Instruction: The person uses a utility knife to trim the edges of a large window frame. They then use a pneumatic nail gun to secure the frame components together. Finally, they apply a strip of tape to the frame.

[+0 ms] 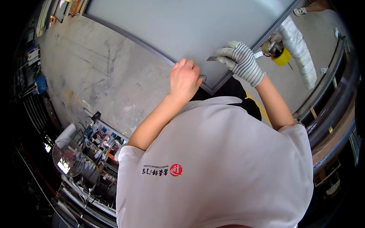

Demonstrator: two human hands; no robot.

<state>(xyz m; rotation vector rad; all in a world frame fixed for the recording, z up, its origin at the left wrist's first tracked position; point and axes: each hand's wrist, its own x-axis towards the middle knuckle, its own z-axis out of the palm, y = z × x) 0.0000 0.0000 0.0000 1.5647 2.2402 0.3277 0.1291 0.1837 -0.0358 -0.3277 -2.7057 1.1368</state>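
A large framed panel [163, 26] with a pale grey pane and a dark grey frame [131, 37] lies in front of me, one corner close to my body. My left hand [185, 78], bare, is on the frame's left edge near that corner, its fingers curled. Beside its thumb shows a thin dark curl of strip [203, 78]; what lies under the fingers is hidden. My right hand [243, 64], in a striped grey-and-white glove, is closed on a small flat metal blade [211, 59]. The blade points left over the pane, near the frame's right edge.
Right of the panel stand a yellow roll [281, 57] and a long plastic-wrapped bundle [298, 49]. Long profiles [329, 114] are stacked at the far right. A fan [67, 157] and a cluttered bench [100, 146] are at lower left. Another person's shoe [300, 11] shows at top right.
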